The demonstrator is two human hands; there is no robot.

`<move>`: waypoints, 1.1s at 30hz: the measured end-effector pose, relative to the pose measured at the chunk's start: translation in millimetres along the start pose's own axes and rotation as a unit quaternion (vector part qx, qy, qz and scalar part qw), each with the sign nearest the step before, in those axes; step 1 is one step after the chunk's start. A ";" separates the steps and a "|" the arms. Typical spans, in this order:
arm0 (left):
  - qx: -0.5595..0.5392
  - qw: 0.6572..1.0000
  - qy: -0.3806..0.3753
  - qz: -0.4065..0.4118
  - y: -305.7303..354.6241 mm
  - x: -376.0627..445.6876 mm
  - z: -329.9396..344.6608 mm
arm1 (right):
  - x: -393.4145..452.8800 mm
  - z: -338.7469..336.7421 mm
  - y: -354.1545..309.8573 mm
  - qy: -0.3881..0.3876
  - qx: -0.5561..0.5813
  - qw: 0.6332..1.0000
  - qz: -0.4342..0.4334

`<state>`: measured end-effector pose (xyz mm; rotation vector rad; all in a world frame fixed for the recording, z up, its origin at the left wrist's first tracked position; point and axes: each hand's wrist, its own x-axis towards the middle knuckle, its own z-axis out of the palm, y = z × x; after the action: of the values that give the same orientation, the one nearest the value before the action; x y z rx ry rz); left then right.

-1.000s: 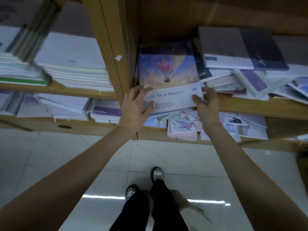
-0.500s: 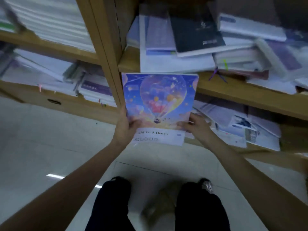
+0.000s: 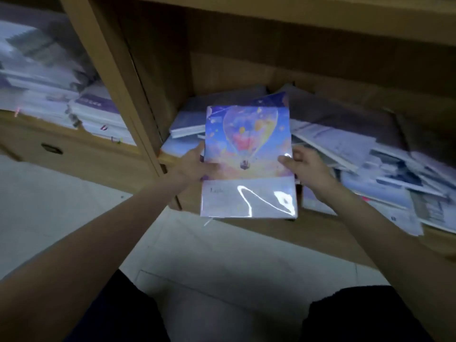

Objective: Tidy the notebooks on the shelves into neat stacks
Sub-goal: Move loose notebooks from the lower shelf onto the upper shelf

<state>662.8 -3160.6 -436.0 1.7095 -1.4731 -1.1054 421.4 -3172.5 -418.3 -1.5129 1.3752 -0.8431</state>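
A plastic-wrapped notebook with a hot-air balloon on its blue cover (image 3: 246, 144) is held in front of the bottom shelf (image 3: 271, 233). My left hand (image 3: 195, 164) grips its left edge and my right hand (image 3: 306, 169) grips its right edge. Behind it on the shelf lie several untidy notebooks: a pale one at the left (image 3: 187, 122) and a sprawling heap at the right (image 3: 385, 169), partly hidden by the held notebook.
A wooden upright (image 3: 118, 77) divides this bay from the left bay, where stacks of white and purple notebooks (image 3: 98, 112) sit. A board (image 3: 320, 18) closes the bay above. Pale tiled floor (image 3: 222, 262) and my dark-trousered knees (image 3: 365, 314) lie below.
The balloon notebook came off the upper shelf and down in both hands to the bottom shelf. My view dropped with it, and the knees bent.
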 end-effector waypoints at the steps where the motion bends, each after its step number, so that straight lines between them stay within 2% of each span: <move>1: -0.015 1.000 -0.004 -0.006 -4.1 3.1 6.2 | 0.3 -4.3 1.6 0.013 -0.002 1.000 -0.006; 4: -0.075 0.997 -0.005 -0.017 -4.1 3.3 24.0 | -9.9 -17.9 0.4 0.017 0.026 0.999 -0.012; 7: -0.101 0.995 -0.005 -0.006 -5.3 -12.2 32.6 | -40.9 -22.6 -2.7 -0.082 0.081 0.993 -0.034; 9: -0.095 0.994 -0.050 -0.030 -9.3 -32.6 39.5 | -68.8 -25.6 0.2 -0.154 0.088 0.984 -0.013; 11: -0.039 0.994 -0.095 -0.038 -8.8 -50.9 46.1 | -86.7 -32.8 0.3 -0.164 0.059 0.985 0.003; 15: -0.009 0.994 -0.109 -0.030 7.8 -79.3 50.3 | -112.1 -53.2 -5.3 -0.119 0.085 0.987 0.065; 17: -0.022 0.995 -0.092 0.009 24.6 -87.6 47.2 | -124.5 -68.3 -13.8 -0.095 0.126 0.986 0.058; 20: -0.098 0.991 -0.077 0.048 49.0 -106.0 38.5 | -137.4 -81.8 -23.1 -0.061 0.164 0.984 0.039; 23: -0.106 0.991 -0.042 0.064 54.0 -115.0 28.7 | -132.5 -75.8 -29.1 -0.008 0.241 0.969 0.049; 27: -0.095 0.994 -0.041 0.035 43.3 -106.2 14.3 | -112.0 -55.6 -29.2 0.047 0.278 0.958 0.059; 33: -0.127 0.991 0.050 0.003 19.6 -61.3 -7.8 | -54.9 -26.6 -49.2 0.081 0.270 0.959 0.042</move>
<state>658.9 -3104.6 -403.4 1.5576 -1.2184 -1.1336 407.2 -3123.8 -358.5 -0.9741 1.1833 -1.1930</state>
